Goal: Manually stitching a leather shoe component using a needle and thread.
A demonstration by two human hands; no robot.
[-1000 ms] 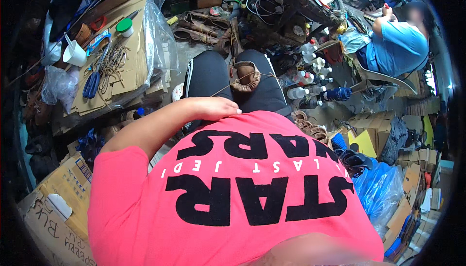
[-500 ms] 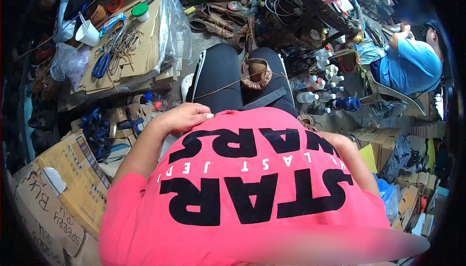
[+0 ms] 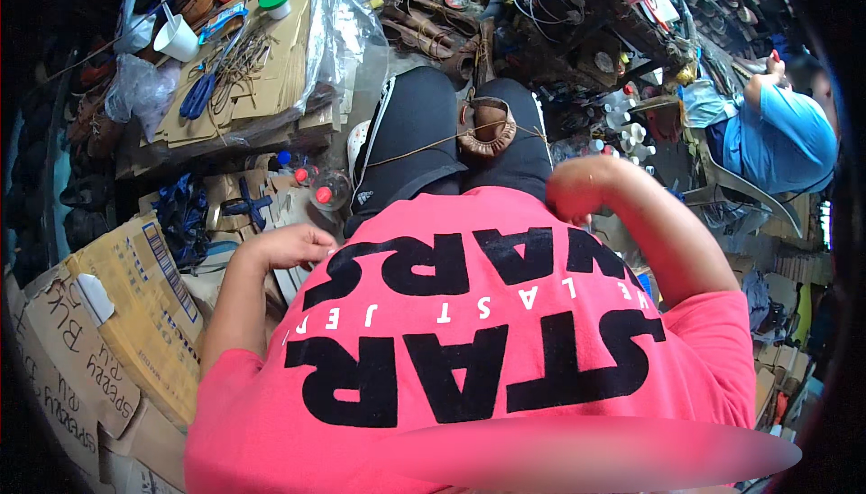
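Observation:
At the left edge of my pink shirt (image 3: 433,214) is my left hand (image 3: 302,246), its fingers bent and pressed together; whatever they may hold is hidden. My right hand (image 3: 577,185) is beside my right hip, slightly blurred, with its fingers curled down toward the shirt's edge. Anything inside them is out of sight. Between my thighs sits a brown leather shoe upper (image 3: 492,145) with a puckered rim around a rounded brown form. A thin cord (image 3: 406,156) runs from it across my left thigh. Neither hand touches the shoe upper.
Cardboard sheets (image 3: 280,47) on the left carry scissors (image 3: 200,92), a white cup (image 3: 177,40) and a green-lidded tub (image 3: 275,3). Bottles (image 3: 330,191) stand beside my left leg. More leather pieces (image 3: 419,29) lie ahead. A person in blue (image 3: 787,138) sits at right.
My right hand has come up from beside my body to my right hip. The left hand has drawn back leftward off the shirt front, its fingers now bent. The black strip across my right thigh has shifted.

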